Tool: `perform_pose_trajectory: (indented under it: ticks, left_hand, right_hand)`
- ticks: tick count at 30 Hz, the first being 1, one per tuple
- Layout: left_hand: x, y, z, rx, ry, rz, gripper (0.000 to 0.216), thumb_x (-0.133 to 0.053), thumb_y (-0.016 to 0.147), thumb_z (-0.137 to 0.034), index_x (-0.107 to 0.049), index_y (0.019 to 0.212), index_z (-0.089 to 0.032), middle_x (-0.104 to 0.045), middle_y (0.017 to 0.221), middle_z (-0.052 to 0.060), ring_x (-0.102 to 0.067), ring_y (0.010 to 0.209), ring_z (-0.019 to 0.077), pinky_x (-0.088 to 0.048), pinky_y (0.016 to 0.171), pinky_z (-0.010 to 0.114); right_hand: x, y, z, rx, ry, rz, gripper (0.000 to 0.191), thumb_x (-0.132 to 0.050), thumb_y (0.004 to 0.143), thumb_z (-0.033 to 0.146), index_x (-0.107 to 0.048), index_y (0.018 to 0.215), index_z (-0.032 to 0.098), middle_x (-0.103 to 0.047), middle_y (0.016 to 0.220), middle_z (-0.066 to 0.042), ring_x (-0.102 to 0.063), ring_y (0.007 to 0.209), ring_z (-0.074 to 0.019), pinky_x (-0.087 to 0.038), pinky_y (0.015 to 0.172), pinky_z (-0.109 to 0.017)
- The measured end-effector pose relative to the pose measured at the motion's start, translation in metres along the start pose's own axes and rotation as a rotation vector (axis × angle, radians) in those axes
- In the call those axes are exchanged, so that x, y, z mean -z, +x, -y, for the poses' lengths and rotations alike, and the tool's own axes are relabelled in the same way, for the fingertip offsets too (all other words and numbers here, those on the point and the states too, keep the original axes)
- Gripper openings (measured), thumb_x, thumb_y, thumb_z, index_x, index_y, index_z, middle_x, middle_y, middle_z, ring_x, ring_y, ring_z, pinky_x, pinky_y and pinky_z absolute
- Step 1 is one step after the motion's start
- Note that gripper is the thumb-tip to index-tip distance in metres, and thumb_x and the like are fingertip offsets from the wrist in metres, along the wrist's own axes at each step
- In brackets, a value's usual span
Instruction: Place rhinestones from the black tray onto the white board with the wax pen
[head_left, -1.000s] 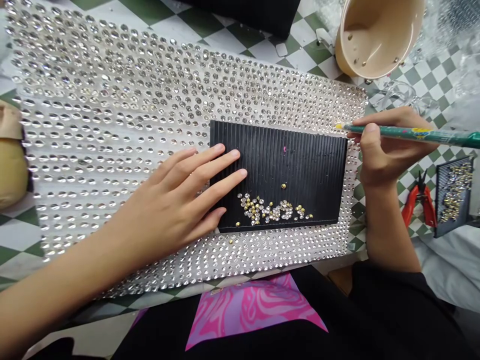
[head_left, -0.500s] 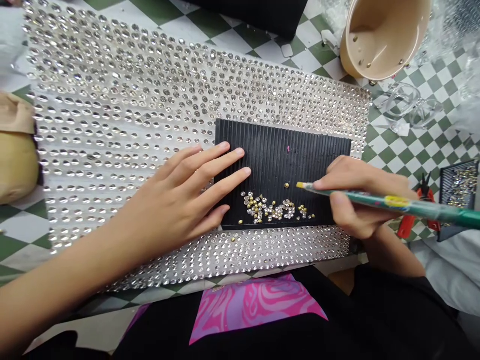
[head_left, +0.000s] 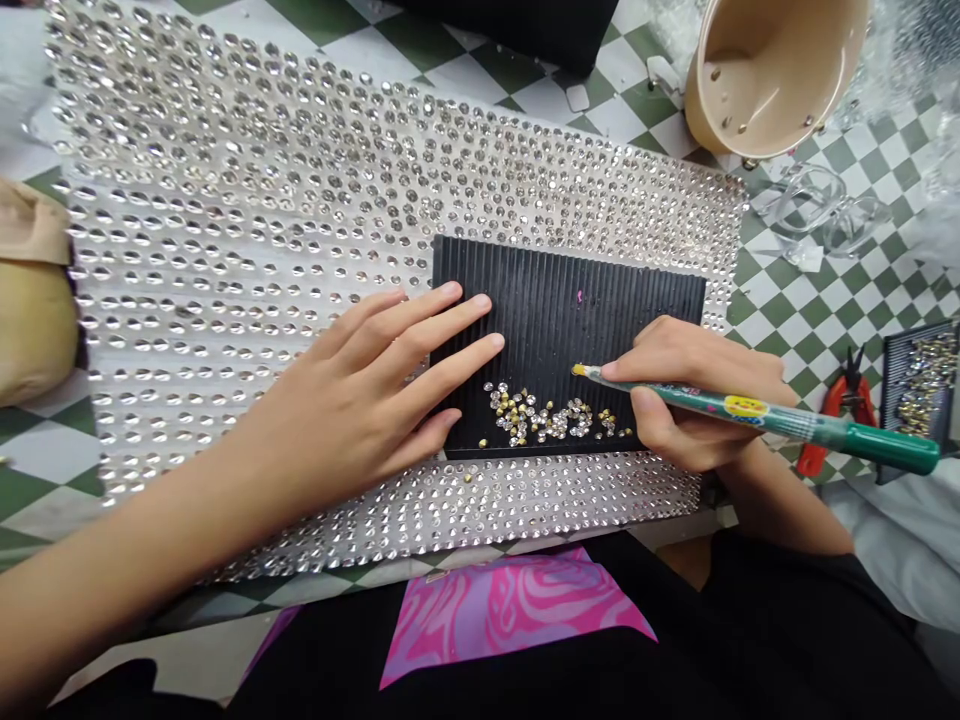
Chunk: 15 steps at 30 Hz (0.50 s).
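Observation:
A black ribbed tray (head_left: 600,300) lies on a large white sheet (head_left: 247,240) covered with rows of clear rhinestones. Loose gold and clear rhinestones (head_left: 544,415) sit in a small heap near the tray's front edge. My left hand (head_left: 367,395) lies flat with fingers stretched out, fingertips on the tray's left end. My right hand (head_left: 697,400) grips a green picker pen (head_left: 787,425); its yellow tip touches a single gold stone just above the heap.
A tan bowl (head_left: 772,70) with a few stones stands at the back right. Red pliers (head_left: 836,405) and a second black tray (head_left: 919,385) of stones lie at the right. Clear plastic pieces (head_left: 825,205) sit on the green-checked table. A tan object (head_left: 30,300) lies left.
My right hand came down from the sheet's far right edge onto the black tray, bringing the pen tip to a gold stone. My left hand stayed put.

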<state>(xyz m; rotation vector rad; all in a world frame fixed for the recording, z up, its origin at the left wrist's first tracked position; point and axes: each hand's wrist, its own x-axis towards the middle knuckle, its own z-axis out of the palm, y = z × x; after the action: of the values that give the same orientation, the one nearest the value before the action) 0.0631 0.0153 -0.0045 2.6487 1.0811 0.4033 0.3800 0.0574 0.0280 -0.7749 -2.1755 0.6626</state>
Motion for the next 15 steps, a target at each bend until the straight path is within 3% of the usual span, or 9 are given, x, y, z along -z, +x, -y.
perform_pose_trajectory:
  ticks: [4,15]
  left_hand:
    - [-0.0005,0.0006,0.0003,-0.004,0.007,-0.004,0.079,-0.051,0.112,-0.027,-0.010,0.179,-0.034,-0.050,0.177,0.007,-0.047,0.167,0.0293,-0.047,0.138,0.053]
    - [-0.0026,-0.0023,-0.0006,-0.009,0.027,-0.032,0.074,-0.050,0.113,-0.027,-0.016,0.179,-0.029,-0.050,0.177,0.010,-0.044,0.168,0.0291,-0.040,0.142,0.049]
  right_hand:
    - [-0.0015,-0.0009,-0.0028,0.026,-0.004,-0.081,0.029,-0.063,0.082,0.005,-0.078,0.096,0.024,-0.077,0.073,0.002,-0.064,0.054,-0.0141,-0.053,0.051,-0.030]
    - [0.0029,0.0007,-0.0014,0.012,0.020,0.049,0.030,-0.067,0.086,0.004,-0.077,0.105,0.024,-0.081,0.082,0.000,-0.070,0.064,-0.0139,-0.060,0.062,-0.029]
